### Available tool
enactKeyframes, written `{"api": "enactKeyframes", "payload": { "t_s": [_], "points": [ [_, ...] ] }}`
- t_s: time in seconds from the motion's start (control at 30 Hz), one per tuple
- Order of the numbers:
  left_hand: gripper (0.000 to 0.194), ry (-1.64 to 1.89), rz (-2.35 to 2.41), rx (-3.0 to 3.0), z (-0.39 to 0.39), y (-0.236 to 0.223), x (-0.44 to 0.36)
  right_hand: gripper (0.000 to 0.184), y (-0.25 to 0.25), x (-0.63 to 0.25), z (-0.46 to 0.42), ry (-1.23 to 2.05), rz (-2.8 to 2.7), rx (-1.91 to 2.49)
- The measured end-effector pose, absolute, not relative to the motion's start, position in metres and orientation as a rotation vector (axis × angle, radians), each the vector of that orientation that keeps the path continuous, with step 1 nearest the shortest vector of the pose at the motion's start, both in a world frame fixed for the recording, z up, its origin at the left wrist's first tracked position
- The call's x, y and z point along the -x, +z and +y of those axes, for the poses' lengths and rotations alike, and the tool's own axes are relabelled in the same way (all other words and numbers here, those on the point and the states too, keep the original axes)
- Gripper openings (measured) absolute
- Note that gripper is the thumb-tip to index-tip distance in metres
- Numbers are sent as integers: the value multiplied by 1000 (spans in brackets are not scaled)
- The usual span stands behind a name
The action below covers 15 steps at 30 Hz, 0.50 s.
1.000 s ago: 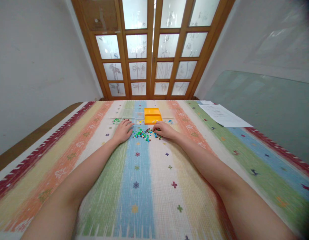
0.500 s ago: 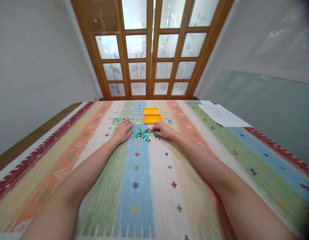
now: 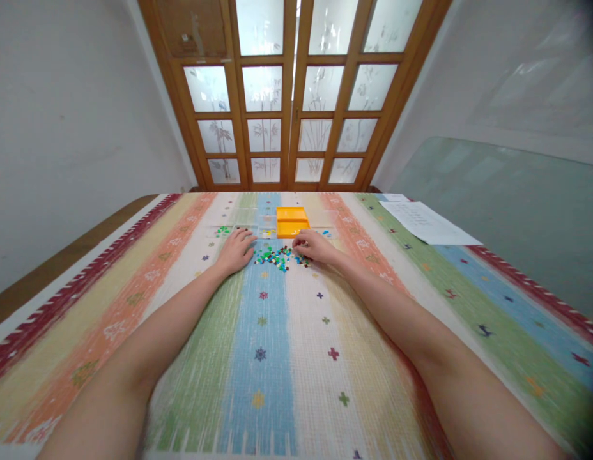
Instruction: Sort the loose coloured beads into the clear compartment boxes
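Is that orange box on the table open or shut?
Open. The orange box shows two shallow sections, one behind the other, with nothing covering the nearer one, where a few small pale pieces show.

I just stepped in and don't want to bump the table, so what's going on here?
A person has both hands at a loose pile of small coloured pieces on a striped tablecloth. The left hand rests beside the pile; the right hand is at its other end, fingers bent, though whether it grips a piece is too small to tell. Beyond lie an orange box and clear trays, with green pieces on the left and blue ones on the right.
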<state>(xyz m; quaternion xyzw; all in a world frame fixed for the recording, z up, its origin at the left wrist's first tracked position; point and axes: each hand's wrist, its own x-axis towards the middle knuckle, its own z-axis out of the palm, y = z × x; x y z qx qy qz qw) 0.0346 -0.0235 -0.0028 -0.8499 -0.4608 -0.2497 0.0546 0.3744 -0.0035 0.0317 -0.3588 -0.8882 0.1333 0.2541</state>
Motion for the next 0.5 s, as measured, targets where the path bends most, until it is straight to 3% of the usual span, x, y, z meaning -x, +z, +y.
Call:
{"api": "enactKeyframes", "payload": {
  "t_s": [0.27, 0.5],
  "points": [
    [34, -795, -1378, 2600, -26, 2, -36, 8, 54, -326, 27, 269, -2159, 920],
    [23, -812, -1331, 2630, -31, 8, -38, 11, 39, -291, 57, 202, -2175, 1087]
  ]
}}
